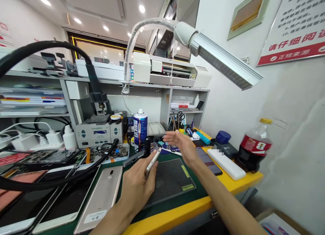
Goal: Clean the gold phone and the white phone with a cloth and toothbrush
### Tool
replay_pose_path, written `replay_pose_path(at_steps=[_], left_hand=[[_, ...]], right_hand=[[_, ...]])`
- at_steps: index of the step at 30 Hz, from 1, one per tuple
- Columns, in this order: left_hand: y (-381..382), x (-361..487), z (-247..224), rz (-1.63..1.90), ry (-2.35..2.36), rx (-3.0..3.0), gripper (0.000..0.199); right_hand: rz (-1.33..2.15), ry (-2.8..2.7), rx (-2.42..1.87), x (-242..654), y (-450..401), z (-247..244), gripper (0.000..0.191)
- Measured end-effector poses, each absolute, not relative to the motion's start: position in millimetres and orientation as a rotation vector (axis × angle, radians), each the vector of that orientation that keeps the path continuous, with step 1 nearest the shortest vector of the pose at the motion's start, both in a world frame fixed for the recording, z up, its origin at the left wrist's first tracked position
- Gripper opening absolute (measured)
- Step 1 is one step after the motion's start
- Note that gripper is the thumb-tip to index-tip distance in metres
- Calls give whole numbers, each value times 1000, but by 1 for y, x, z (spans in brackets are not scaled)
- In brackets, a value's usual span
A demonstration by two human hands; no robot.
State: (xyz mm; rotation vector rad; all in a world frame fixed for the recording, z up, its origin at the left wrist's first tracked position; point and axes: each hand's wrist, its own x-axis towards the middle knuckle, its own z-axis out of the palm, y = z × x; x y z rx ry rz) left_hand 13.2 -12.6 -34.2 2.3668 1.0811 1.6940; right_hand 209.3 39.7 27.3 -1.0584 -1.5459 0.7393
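My left hand grips a thin phone, held up on its edge above the bench. To its right, my right hand hovers with its fingers stretched out and nothing in them. Under both hands lies a dark perforated pad with yellow-green labels. A dark screwdriver-like tool stands just behind the held phone. A gold phone lies back up at the left of my left hand. Beyond my right hand, a dark-screened phone lies flat.
Several phones and a black hose cover the left side. Behind stand a blue spray can and a grey station. At the right are a white power bank and a cola bottle. A lamp hangs above.
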Motion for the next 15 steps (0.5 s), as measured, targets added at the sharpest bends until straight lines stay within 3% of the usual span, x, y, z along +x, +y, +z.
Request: replay_pose_path(at_steps=[4,9,15], left_hand=[[-13,16,-29,1606,1169,2214,29],[-11,18,-30,1444,1219,2043,30],[-9,16,-29,1338,1243,1995,38]], right_hand=[[472,-1505,-1516,288,88,42,31],[211,-1704,-1929,341,124,37,29],[21,-2055,-2088,335,147,13,31]])
